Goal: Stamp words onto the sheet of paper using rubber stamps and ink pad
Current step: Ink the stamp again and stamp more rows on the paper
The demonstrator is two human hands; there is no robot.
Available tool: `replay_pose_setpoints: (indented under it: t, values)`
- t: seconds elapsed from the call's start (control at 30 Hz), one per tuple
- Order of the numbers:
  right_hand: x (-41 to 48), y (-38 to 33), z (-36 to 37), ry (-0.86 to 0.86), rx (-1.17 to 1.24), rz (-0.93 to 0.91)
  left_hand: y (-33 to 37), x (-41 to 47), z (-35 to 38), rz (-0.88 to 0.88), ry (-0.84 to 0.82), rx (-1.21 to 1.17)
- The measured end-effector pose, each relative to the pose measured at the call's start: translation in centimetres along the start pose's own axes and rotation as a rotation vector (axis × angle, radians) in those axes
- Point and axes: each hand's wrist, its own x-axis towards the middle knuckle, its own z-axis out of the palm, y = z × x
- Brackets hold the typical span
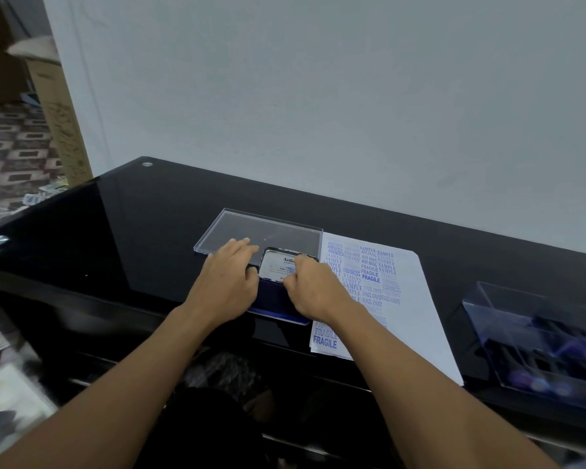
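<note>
**Ink pad being opened beside a well-stamped sheet**

A black glass desk (132, 231) stood against a bare pale wall. On it, near the front edge, sat the ink pad (285, 316), its blue base flat on the glass and its labelled lid (278, 267) tilted up. Our left hand (227, 286) lay just left of the pad, its fingers (241, 247) spread and reaching onto a clear plastic tray (271, 228) behind it. Our right hand (313, 289) had its fingers curled, apparently pinching the lid's right edge.

The sheet of paper (416, 299) lay just right of the pad, its left half crowded with blue words. The stamp box (535, 336) stood well apart, further right.

We judged this the opening of the pad. Next the lid would need laying fully back, then a stamp fetched from the box, inked, and pressed on the sheet's bare part.
</note>
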Motion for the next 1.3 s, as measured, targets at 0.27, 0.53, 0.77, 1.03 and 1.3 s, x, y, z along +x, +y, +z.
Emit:
replay_pose_setpoints:
  t: [0.27, 0.53, 0.77, 1.03, 1.3]
  values:
    - [-0.7, -0.4, 0.5, 0.039, -0.045, -0.023, 0.7, 0.6, -0.5, 0.047, 0.011, 0.002]
    - [-0.6, 0.0, 0.2, 0.029, 0.049, -0.008, 2.3, 1.1, -0.8, 0.093, 0.022, -0.023]
    - [-1.2, 0.6, 0.6, 0.098, 0.019, -0.05, 3.9, 1.2, -0.7, 0.129, 0.028, -0.032]
    - [-1.6, 2.4, -1.1, 0.138, 0.308, 0.013, 5.7, 2.2, 0.0, 0.148, 0.017, -0.039]
    - [-2.2, 8.2, -7.1, 0.013, 0.181, 0.08, 9.3, 3.5, 1.4, 0.167, -0.055, -0.025]
